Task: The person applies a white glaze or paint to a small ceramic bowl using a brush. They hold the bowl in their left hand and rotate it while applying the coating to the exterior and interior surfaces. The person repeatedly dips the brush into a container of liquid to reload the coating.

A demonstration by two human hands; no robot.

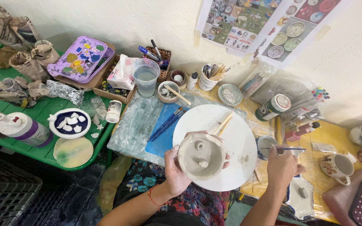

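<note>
Your left hand [176, 169] is raised palm-up in front of your torso, fingers curled upward in a cupped grip around a held load, with the thumb at the near side. Your right hand [281, 165] extends forward, fingers pinched closed in a pen-style grip. Both forearms angle upward from the lower frame edge.

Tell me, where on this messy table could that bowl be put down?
The white round board is mostly bare right of the bowl in the left hand, below the wooden sticks. The smeared mat left of the blue brushes is open too. Along the wall, cups and jars crowd together.
</note>
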